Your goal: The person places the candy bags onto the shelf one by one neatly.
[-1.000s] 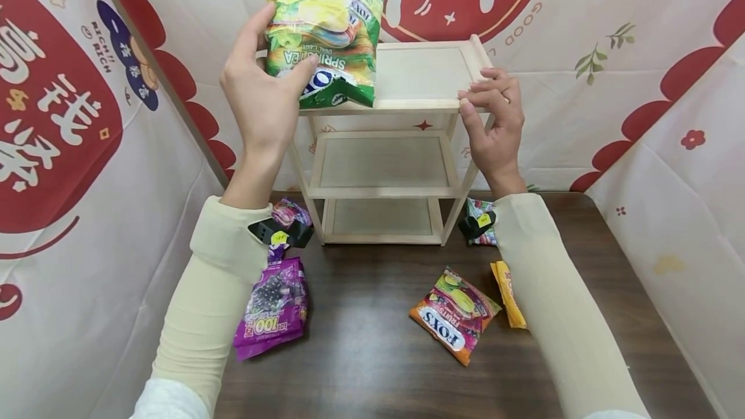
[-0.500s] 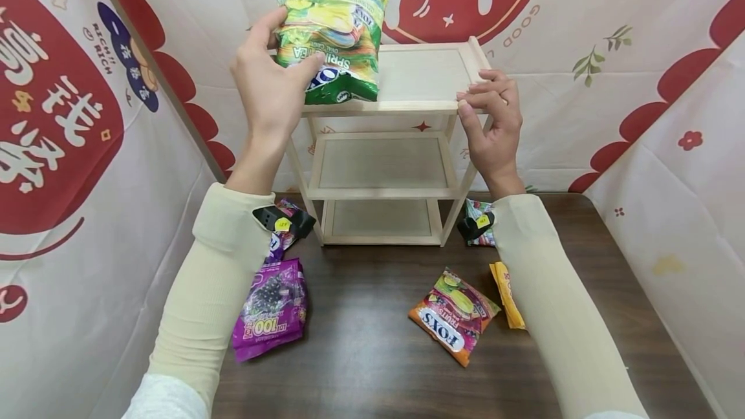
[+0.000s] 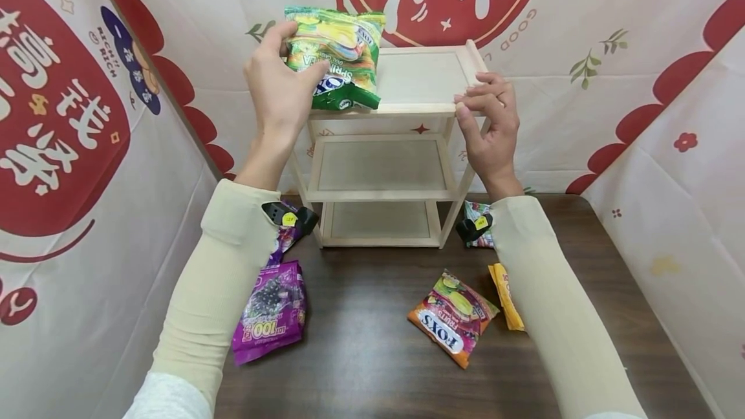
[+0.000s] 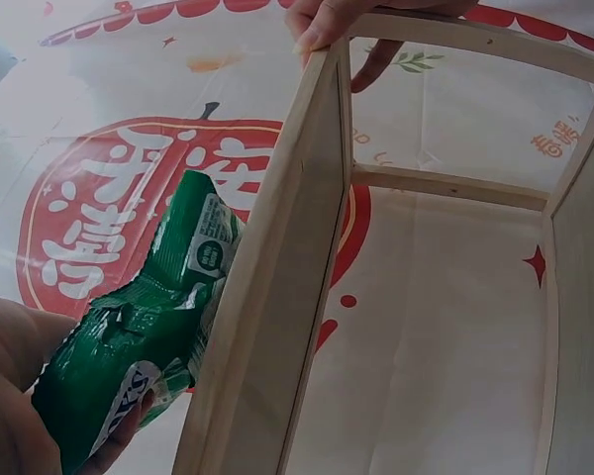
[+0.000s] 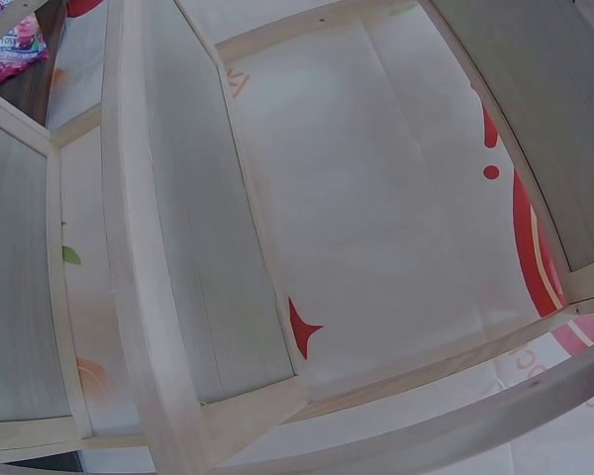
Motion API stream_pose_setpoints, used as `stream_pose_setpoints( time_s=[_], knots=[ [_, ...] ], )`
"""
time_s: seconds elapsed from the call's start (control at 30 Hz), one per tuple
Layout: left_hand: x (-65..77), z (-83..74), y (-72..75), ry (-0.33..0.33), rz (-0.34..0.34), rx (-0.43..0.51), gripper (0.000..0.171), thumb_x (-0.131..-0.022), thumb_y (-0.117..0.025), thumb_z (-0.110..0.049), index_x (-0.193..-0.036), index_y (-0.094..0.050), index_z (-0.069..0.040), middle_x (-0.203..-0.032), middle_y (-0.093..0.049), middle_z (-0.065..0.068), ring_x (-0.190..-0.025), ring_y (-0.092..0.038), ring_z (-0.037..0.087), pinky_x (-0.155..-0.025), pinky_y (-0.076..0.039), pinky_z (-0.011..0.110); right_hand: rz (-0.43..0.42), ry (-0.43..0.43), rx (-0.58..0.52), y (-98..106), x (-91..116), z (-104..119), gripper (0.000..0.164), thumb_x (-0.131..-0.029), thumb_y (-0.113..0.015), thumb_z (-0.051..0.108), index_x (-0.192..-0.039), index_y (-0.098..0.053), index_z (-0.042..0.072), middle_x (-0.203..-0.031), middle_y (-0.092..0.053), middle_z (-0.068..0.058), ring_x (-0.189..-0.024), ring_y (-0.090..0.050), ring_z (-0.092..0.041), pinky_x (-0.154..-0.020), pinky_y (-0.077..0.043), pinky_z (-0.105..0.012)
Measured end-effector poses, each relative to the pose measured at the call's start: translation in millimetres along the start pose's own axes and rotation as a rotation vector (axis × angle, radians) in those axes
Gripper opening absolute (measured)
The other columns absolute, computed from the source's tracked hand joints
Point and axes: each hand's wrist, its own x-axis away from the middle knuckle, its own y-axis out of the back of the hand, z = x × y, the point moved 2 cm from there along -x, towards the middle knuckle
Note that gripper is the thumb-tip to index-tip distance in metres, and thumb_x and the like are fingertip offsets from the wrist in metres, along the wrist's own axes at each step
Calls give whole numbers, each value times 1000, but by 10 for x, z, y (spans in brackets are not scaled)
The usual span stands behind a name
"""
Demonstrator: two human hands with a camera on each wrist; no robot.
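Head view: my left hand [image 3: 283, 89] has brought the Fox's Spring Tea candy bag [image 3: 340, 50] lower over the left part of the top shelf [image 3: 425, 79] of the wooden rack [image 3: 381, 196]. Relative to one second ago, the bag's far edge is lower in view and the bag lies slightly further right; its near edge remains at the shelf's near edge. The left thumb crosses the printed face and the fingers wrap the left side: the grip is not released. My right hand [image 3: 495, 128] is unchanged, well apart from the left and clamped on the shelf's right near corner.

Left wrist view: the bag's green end is just beside the shelf frame. Contact with the panel cannot be confirmed.

Status, as judged: lowering onto the top shelf is nearly complete; release remains. The right hand appears to steady the rack. The purple Lot 100 bag [image 3: 270, 312], left, and Fox's Fruits bag [image 3: 454, 319], right, lie unshifted on the near table [image 3: 361, 341].
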Motion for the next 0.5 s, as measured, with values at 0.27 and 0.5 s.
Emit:
stream_pose_setpoints(
  time_s=[0.27,0.5],
  knots=[
    [-37,42,-11,2,31,-186,48,-86,-70,-29,-131,-58,-14,-113,-64,5,-96,-53,13,-77,-43,21,4,-11,12,-36,-5,7,25,-83,-58,14,-88,-66,-9,-99,-52,-33,-115,-43,-46,-106,-29,-40],
    [10,-5,27,-164,-32,-456,46,-88,-63,-44,-124,-64,-16,-119,-54,5,-112,-43,19,-93,-33,28,-2,-5,20,-41,-27,6,23,-82,-58,11,-88,-67,-9,-98,-53,-33,-114,-43,-46,-107,-29,-40]
  ],
)
